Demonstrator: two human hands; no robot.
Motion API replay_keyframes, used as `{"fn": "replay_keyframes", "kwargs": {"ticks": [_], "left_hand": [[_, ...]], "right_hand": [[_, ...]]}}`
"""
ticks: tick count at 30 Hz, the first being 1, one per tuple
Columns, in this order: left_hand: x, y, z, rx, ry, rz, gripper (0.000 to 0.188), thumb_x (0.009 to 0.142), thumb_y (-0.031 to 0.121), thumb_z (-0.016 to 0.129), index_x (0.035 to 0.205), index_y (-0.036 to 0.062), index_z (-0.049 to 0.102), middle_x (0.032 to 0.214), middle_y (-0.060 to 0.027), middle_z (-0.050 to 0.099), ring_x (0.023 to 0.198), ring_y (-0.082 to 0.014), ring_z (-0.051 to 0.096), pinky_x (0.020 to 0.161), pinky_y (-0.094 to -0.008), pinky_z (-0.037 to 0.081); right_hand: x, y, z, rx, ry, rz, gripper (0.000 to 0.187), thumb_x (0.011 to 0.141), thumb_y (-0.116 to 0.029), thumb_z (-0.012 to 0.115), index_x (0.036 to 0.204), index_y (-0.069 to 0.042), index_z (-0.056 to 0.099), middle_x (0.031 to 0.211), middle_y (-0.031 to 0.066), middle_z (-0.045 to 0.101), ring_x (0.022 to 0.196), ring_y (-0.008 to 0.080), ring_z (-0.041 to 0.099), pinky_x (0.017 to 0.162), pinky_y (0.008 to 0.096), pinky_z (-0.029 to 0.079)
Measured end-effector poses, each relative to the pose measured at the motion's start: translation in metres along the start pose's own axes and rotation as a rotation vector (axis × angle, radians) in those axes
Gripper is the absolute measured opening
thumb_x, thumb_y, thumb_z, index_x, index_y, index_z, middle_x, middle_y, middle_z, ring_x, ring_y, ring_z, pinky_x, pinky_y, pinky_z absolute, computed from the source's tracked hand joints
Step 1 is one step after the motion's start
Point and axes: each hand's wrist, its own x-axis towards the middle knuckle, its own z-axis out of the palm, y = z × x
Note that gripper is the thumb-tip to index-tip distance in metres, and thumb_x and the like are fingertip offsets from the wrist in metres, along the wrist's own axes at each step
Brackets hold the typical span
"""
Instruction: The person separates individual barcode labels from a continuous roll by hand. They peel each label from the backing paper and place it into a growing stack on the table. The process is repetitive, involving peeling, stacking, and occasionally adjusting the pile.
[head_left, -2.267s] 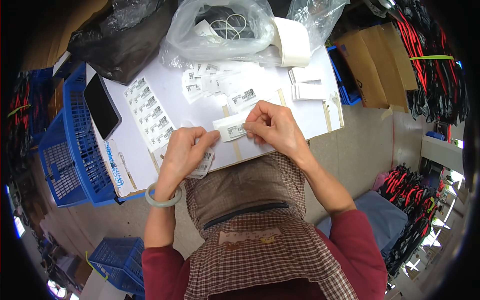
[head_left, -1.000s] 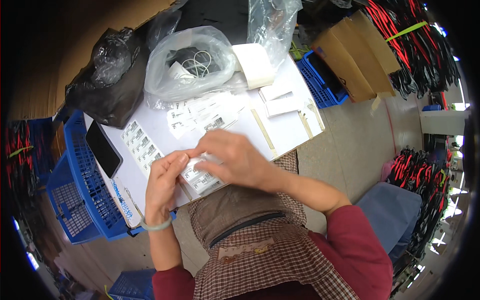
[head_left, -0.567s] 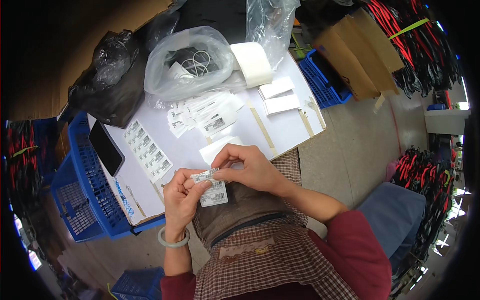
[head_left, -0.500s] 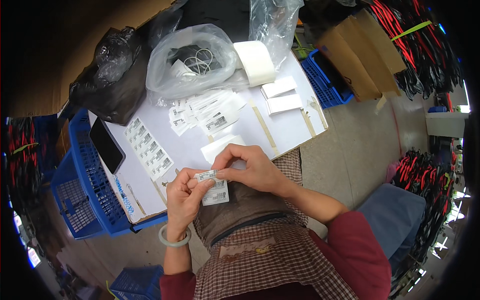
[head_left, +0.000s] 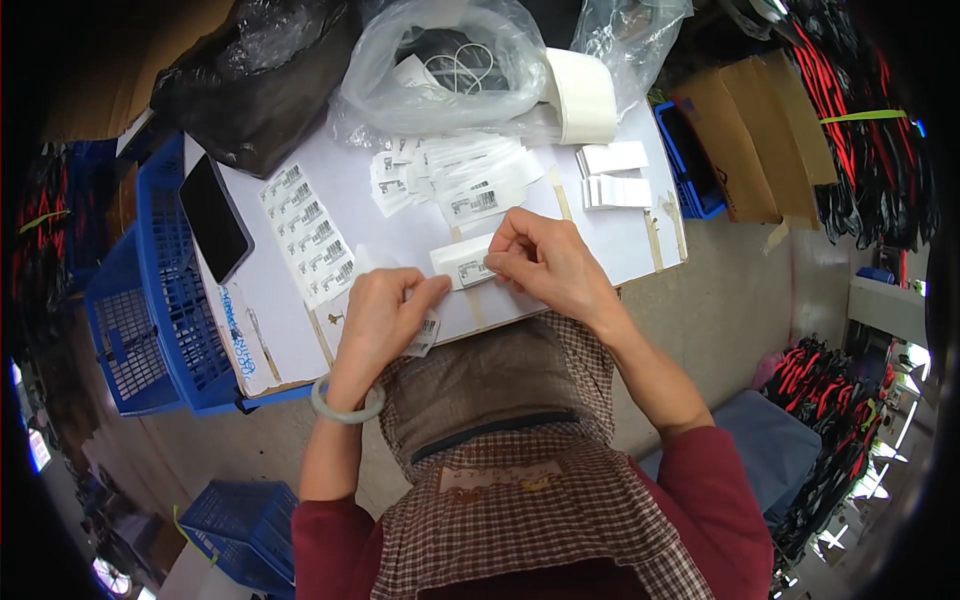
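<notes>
A white card (head_left: pixel 448 257) lies near the table's front edge, and a small barcode label (head_left: pixel 473 271) rests over its lower part. My right hand (head_left: pixel 548 262) pinches the label's right end between thumb and fingers. Left of the card is my left hand (head_left: pixel 383 312), closed on a sheet of barcode labels (head_left: pixel 425 334) that hangs partly hidden below its fingers. Its thumb tip comes close to the card's left end. Beyond the card, a loose pile of labelled white cards (head_left: pixel 470 170) is spread out. A larger label sheet (head_left: pixel 308 238) lies flat to the left.
A dark phone (head_left: pixel 216 218) sits at the table's left edge beside blue baskets (head_left: pixel 180 290). At the back stand a clear plastic bag (head_left: pixel 370 85) holding string, a black bag (head_left: pixel 255 110) and a white roll (head_left: pixel 583 97). Blank card stacks (head_left: pixel 615 192) lie right.
My hands have moved apart. The right one has left the small label sheet and now holds a barcode label at the white card. The left one keeps the sheet. The whole view has shifted.
</notes>
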Motion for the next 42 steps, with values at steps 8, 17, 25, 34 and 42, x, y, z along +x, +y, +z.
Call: {"fn": "replay_keyframes", "kwargs": {"ticks": [8,17,25,34,42], "left_hand": [[0.012,-0.008,0.002,-0.032,-0.044,-0.017,0.035,0.086,0.028,0.066,0.074,-0.0040,0.072,0.050,-0.0139,0.058,0.046,-0.0185,0.057,0.050,-0.0324,0.044],[0.017,0.007,-0.001,0.048,-0.094,-0.034,0.044,0.091,0.037,0.062,0.072,-0.0013,0.073,0.050,-0.0128,0.058,0.045,-0.0204,0.056,0.051,-0.0339,0.045],[0.017,0.016,0.012,0.207,0.092,0.097,0.043,0.090,0.033,0.068,0.063,-0.0004,0.068,0.047,-0.0056,0.057,0.046,-0.0104,0.052,0.048,-0.0305,0.040],[0.075,0.022,-0.003,0.498,0.162,0.198,0.036,0.083,0.032,0.072,0.060,0.0042,0.070,0.049,-0.0088,0.060,0.046,-0.0221,0.058,0.049,-0.0370,0.042],[0.034,0.027,-0.026,-0.718,-0.087,-0.003,0.035,0.094,0.030,0.063,0.092,-0.0033,0.073,0.081,-0.0107,0.071,0.070,-0.0123,0.065,0.062,-0.0263,0.051]], "right_hand": [[0.006,0.008,0.004,-0.002,0.004,0.026,0.009,0.085,-0.004,0.067,0.081,0.000,0.060,0.059,0.0010,0.057,0.052,0.0060,0.051,0.049,0.0231,0.038],[0.007,0.005,0.002,-0.035,-0.008,0.021,0.010,0.084,-0.005,0.067,0.079,-0.001,0.060,0.057,0.0000,0.056,0.050,0.0059,0.049,0.047,0.0237,0.036],[0.007,0.010,0.007,-0.132,0.123,-0.184,0.009,0.083,-0.006,0.067,0.080,-0.001,0.060,0.062,0.0060,0.061,0.058,0.0138,0.057,0.052,0.0280,0.042],[0.058,0.005,0.004,-0.657,0.298,-0.219,0.019,0.077,-0.014,0.071,0.077,-0.002,0.056,0.061,0.0147,0.063,0.056,0.0342,0.064,0.053,0.0400,0.049],[0.012,-0.025,0.009,-0.060,0.300,-0.692,0.018,0.077,-0.009,0.074,0.091,-0.002,0.063,0.071,0.0115,0.063,0.065,0.0293,0.065,0.060,0.0366,0.051]]}}
